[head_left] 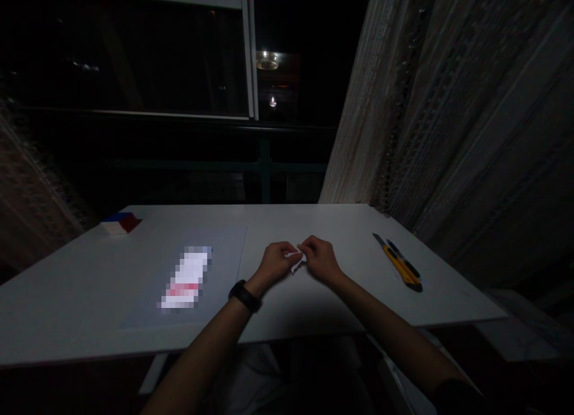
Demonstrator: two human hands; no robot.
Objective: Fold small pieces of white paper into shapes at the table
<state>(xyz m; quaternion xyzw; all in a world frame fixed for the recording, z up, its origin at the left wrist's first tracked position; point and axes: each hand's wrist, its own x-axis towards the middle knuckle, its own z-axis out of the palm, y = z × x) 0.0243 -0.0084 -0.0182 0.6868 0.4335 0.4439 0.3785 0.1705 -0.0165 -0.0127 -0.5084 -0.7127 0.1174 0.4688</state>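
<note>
Over the middle of the white table [287, 310], my left hand [277, 262] and my right hand [321, 259] meet close together. Both pinch a small white piece of paper [296, 263] between thumb and fingers. Part of the paper is hidden by the fingers, and a pointed bit hangs below them. A black wristband [244, 296] is on my left wrist.
Left of my hands a lit, blurred-out phone [186, 277] lies on a pale sheet [224, 301]. A coloured cube [120, 223] sits at the far left. To the right lie a yellow utility knife [399, 265] and a dark pen [403, 258]. Curtains [359, 134] flank the dark window.
</note>
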